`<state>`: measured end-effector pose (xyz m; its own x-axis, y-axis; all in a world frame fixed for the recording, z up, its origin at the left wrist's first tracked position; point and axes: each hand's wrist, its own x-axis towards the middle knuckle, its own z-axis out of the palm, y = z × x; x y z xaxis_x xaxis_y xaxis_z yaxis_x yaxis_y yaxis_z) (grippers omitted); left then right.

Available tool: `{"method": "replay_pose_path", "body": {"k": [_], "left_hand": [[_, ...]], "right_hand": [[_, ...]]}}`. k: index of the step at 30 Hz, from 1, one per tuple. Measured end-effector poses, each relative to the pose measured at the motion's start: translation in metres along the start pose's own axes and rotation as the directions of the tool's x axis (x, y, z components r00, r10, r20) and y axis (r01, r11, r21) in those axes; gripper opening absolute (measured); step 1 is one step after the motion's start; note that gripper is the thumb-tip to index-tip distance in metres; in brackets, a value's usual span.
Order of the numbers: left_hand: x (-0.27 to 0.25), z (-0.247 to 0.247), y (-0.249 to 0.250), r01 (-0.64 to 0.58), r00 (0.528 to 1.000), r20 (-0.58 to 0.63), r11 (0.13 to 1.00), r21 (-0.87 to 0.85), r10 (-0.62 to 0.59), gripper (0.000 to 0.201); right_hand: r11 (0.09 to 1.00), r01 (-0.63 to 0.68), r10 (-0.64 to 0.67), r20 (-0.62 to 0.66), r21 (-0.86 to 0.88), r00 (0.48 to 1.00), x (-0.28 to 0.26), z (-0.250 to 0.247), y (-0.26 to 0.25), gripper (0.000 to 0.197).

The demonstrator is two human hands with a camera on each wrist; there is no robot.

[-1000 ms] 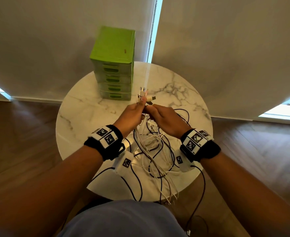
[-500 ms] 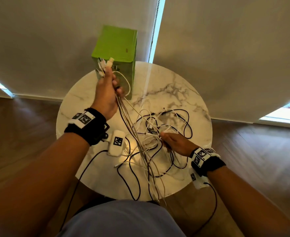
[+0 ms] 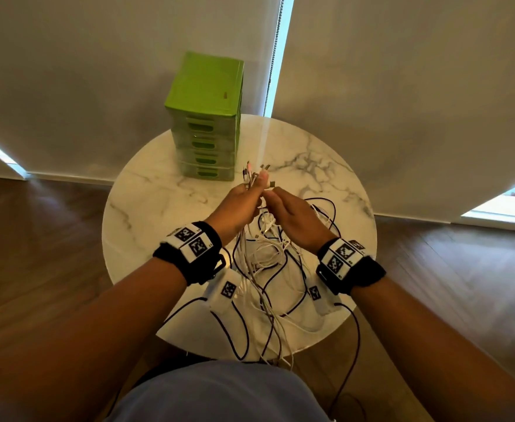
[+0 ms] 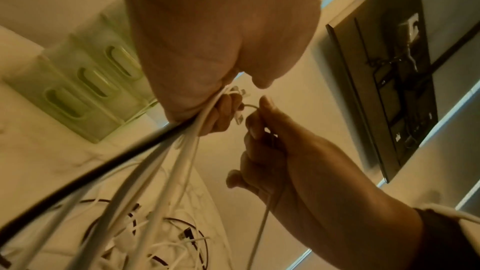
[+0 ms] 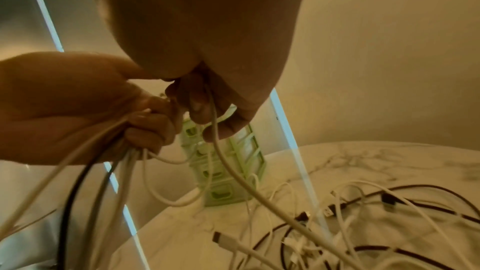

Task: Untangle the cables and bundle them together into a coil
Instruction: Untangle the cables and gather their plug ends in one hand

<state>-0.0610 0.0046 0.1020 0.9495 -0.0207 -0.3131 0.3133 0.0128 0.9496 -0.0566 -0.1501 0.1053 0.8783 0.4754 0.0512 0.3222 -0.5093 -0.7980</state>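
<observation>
My left hand (image 3: 238, 205) grips a bunch of white and black cables (image 4: 166, 159) near their plug ends (image 3: 254, 175), held above the round marble table (image 3: 146, 202). The cables hang down from it in several strands. Right beside it, my right hand (image 3: 289, 214) pinches one white cable (image 5: 233, 169) and holds its end up against the bunch. A loose tangle of white and dark cables (image 3: 268, 257) lies on the table under both hands, with strands hanging over the near edge (image 3: 268, 345).
A green set of small drawers (image 3: 207, 123) stands at the table's back, just beyond my hands. Grey blinds (image 3: 402, 86) hang behind it. Wood floor (image 3: 37, 254) surrounds the table. Wrist camera leads (image 3: 353, 345) trail off the near edge.
My left hand came down from high by the green drawers to the table's middle. My right hand rose off the tangle with one white cable and met the left.
</observation>
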Motion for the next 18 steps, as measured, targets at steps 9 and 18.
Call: {"method": "replay_pose_path", "body": {"k": [9,18], "left_hand": [[0.011,-0.011,0.007,-0.069,0.991,-0.12,0.993,-0.094,0.058,0.016],[0.025,-0.04,0.018,-0.253,0.927,-0.279,0.967,0.025,0.25,0.013]], "right_hand": [[0.991,-0.122,0.098,0.313,0.058,0.945,-0.021,-0.006,0.028,0.044],[0.979,-0.158,0.182,0.201,-0.131,0.963,-0.052,-0.019,0.108,0.038]]}}
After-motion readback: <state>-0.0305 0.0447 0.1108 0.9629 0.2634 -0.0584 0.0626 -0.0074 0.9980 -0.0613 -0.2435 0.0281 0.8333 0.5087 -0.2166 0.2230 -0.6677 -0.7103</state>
